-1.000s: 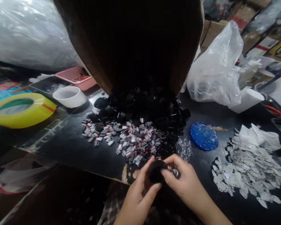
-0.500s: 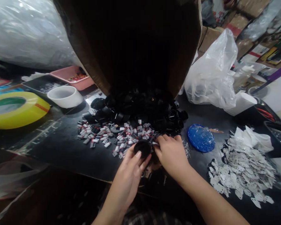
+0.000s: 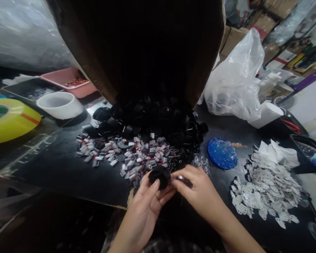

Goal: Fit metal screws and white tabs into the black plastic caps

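My left hand (image 3: pixel 147 203) grips a round black cap (image 3: pixel 159 176) between thumb and fingers, just above the table's near edge. My right hand (image 3: pixel 196 191) is closed in a pinch on a small silvery part (image 3: pixel 181 179) held right beside the cap. Just beyond my hands lies a scatter of small white and red pieces (image 3: pixel 126 156). Behind it a heap of black caps (image 3: pixel 150 121) spills from a tipped cardboard box (image 3: pixel 147 45). A patch of small metal springs or clips (image 3: pixel 200 161) lies by my right hand.
A blue lid (image 3: pixel 222 153) and a pile of flat white metal tabs (image 3: pixel 265 186) lie to the right, with a clear plastic bag (image 3: pixel 237 80) behind them. At the left are a white bowl (image 3: pixel 58 104), a pink tray (image 3: pixel 68 82) and a yellow tape roll (image 3: pixel 7 119).
My right hand reached into the small parts half a second ago and has drawn back with a silvery piece to the cap. The left hand kept the cap and rose slightly toward the pile.
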### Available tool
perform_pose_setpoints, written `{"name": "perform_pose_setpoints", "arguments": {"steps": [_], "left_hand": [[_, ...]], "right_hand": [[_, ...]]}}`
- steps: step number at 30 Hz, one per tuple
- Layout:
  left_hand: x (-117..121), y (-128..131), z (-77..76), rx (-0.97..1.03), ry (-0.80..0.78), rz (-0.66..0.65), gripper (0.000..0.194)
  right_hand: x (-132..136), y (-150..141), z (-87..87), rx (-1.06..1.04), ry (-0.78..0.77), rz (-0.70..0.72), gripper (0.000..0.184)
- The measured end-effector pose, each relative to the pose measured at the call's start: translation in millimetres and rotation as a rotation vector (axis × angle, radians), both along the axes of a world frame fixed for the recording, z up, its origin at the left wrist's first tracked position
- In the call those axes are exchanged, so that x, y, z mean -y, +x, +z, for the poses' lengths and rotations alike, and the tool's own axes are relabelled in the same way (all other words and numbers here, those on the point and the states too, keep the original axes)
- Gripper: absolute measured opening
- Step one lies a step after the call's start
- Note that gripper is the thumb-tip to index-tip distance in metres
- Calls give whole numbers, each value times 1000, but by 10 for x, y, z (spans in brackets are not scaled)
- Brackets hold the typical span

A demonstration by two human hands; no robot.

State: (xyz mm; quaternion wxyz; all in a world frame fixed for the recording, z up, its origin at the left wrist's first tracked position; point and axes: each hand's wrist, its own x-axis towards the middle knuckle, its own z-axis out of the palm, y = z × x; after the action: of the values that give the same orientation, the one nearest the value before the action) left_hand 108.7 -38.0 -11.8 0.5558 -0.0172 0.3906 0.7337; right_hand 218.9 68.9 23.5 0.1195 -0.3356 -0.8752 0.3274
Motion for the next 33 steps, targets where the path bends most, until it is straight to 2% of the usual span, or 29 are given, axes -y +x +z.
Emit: {"name": "perform_pose_setpoints", "arguments": {"steps": [5, 10, 13, 16, 18, 21, 23, 29, 31, 33], "left_hand": [[-9, 61, -24, 30, -52, 137, 21], [-44, 114, -34, 29, -6, 169, 21], [-63, 80, -27, 20, 28, 171, 15], [-86, 43, -23, 51, 23, 175, 13], [-104, 40, -22, 74, 2, 176, 12], [-120, 75, -17, 87, -19, 160, 13], [-116, 115, -12, 87, -19, 123, 13], [-65, 231, -23, 1, -21, 74, 15], [-62, 258, -20, 3, -31, 71, 17], [-69, 284, -4, 27, -34, 79, 16]], "right_hand": [[-267, -180, -24, 248, 430, -48, 19], [-389, -357, -50, 305, 475, 17, 12], [-348, -321, -14, 291, 440, 41, 10], [-258, -165, 35, 259, 350, 57, 7], [-189, -29, 54, 180, 211, 36, 6], [-98, 145, 54, -18, -38, -87, 6], [-55, 215, 43, -95, -115, -139, 5], [6, 284, 18, -79, -1, -94, 12], [15, 305, 21, -119, -1, -67, 16], [22, 334, 29, -163, -45, -102, 16]]}}
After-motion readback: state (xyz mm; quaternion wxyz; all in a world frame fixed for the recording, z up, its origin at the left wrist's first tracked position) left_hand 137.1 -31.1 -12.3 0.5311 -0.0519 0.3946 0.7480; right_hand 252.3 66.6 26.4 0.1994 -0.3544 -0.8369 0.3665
